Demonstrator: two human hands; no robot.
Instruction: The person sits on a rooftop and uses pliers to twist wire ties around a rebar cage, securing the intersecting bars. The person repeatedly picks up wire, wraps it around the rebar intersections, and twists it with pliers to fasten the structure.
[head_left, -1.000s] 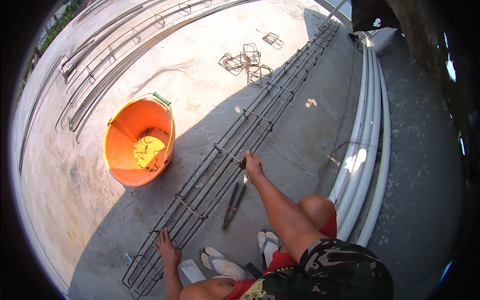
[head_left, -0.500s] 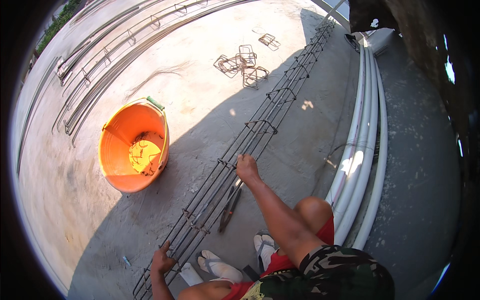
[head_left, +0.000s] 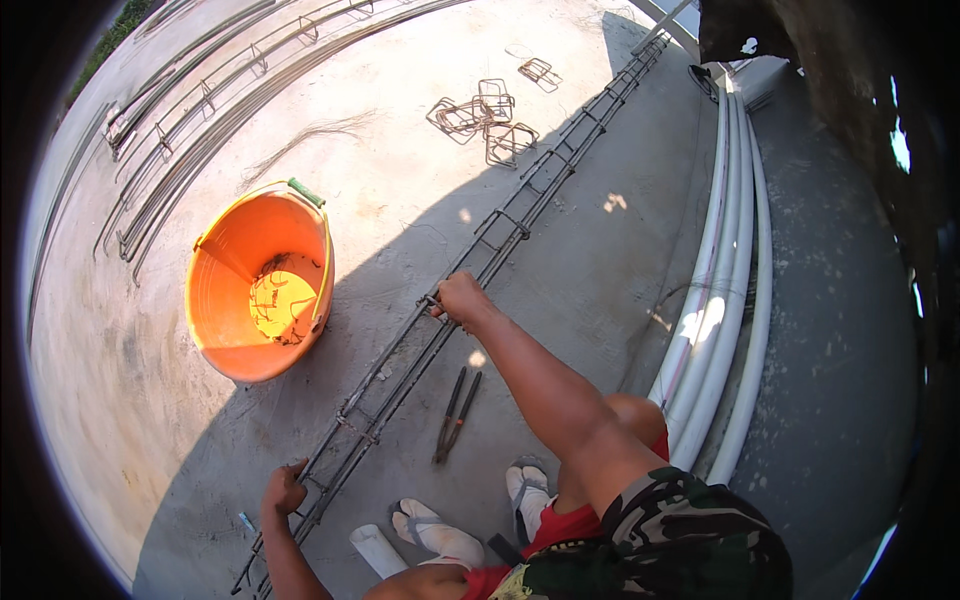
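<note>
A long, narrow rebar cage with square stirrups runs slantwise from the lower left to the far upper right. My right hand is closed round its bars next to a stirrup, about midway along the near half. Nearer its close end, my left hand grips the edge bar, fingers partly hidden. To the right of the cage lies a pair of dark pincers on the concrete, apart from both hands. An orange bucket with a green handle grip stands left of the cage, with bits of wire in its bottom.
Several loose stirrups lie on the sunlit concrete beyond the bucket. Long steel rods stretch along the left, near a bundle of thin wire. White pipes run along the right. A short white pipe piece lies by my feet.
The rebar cage has rolled and shifted left, now showing a narrower side. Both hands moved left with it, the right one also upward. The pincers now lie fully uncovered.
</note>
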